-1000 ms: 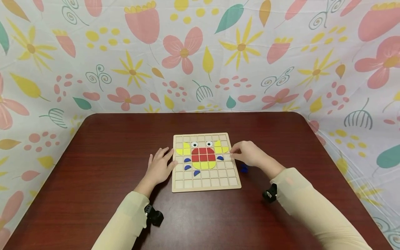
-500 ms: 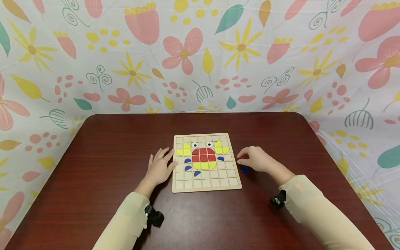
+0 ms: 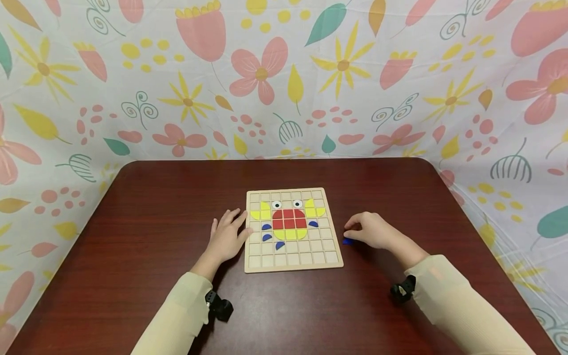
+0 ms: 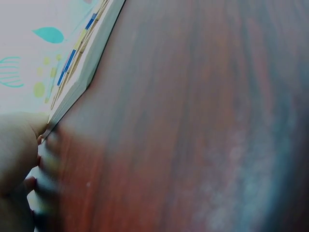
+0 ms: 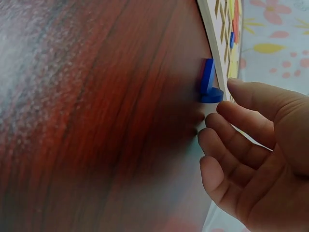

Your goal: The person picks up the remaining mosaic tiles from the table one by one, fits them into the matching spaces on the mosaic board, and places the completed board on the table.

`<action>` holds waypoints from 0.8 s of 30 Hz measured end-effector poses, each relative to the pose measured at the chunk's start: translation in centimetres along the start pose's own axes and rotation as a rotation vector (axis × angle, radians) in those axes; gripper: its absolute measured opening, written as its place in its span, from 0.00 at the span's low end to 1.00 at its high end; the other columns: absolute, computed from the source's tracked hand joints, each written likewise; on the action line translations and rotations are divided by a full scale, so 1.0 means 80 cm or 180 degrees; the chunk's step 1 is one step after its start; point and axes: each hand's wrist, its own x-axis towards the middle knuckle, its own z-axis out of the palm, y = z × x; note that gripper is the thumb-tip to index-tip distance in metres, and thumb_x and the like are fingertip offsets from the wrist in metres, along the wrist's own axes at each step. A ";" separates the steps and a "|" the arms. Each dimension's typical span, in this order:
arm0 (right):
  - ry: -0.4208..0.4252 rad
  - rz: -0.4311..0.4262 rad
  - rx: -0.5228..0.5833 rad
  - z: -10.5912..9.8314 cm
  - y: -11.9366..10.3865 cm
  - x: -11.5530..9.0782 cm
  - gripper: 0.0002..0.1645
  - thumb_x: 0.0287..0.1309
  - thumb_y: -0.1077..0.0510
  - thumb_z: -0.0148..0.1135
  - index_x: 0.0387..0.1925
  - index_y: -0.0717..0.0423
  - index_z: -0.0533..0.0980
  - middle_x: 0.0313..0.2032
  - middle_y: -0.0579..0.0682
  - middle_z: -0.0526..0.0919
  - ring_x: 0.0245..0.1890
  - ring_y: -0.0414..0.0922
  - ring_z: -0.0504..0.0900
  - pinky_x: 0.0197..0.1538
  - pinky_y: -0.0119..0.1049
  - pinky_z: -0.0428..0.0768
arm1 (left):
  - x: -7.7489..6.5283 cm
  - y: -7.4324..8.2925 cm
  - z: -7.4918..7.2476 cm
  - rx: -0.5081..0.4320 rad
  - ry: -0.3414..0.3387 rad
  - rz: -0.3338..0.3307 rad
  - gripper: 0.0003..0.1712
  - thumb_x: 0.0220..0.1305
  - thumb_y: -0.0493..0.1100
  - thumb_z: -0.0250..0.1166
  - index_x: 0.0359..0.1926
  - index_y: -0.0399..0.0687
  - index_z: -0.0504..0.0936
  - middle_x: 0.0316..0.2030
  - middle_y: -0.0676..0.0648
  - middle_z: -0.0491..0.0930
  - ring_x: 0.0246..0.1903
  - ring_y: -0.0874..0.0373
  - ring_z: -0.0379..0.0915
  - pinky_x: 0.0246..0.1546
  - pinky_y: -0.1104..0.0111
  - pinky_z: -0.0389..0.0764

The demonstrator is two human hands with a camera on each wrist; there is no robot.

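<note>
In the head view a square wooden grid board (image 3: 310,260) lies on the table. Red, yellow and blue flat pieces and two eye pieces sit in its cells, forming a crab-like figure. My left hand (image 3: 225,239) rests at the board's left edge, fingers spread, thumb over the rim. To the right of the board, my right hand (image 3: 370,230) hovers by some loose blue pieces (image 3: 348,241). The right wrist view has two blue pieces (image 5: 207,77) just beyond my thumb and index finger, which stand apart with nothing seen between them. Some of the blue is hidden by my fingers in the head view.
The dark wooden table (image 3: 284,310) spreads round the board on all sides. A flower-printed cloth (image 3: 284,123) hangs behind it and along both sides. Each wrist carries a small black camera (image 3: 219,305).
My right hand has drawn back from the board's right edge, moving right and slightly nearer to me, to the loose blue pieces. The left hand and the board's pieces stay put.
</note>
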 end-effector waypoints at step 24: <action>-0.0058 0.0052 0.0033 0.000 0.002 -0.006 0.05 0.56 0.58 0.64 0.31 0.55 0.83 0.29 0.47 0.83 0.27 0.40 0.72 0.30 0.32 0.70 | 0.000 -0.001 0.001 0.0004 -0.0016 0.0014 0.34 0.70 0.57 0.51 0.71 0.50 0.59 0.72 0.42 0.54 0.73 0.41 0.42 0.68 0.38 0.40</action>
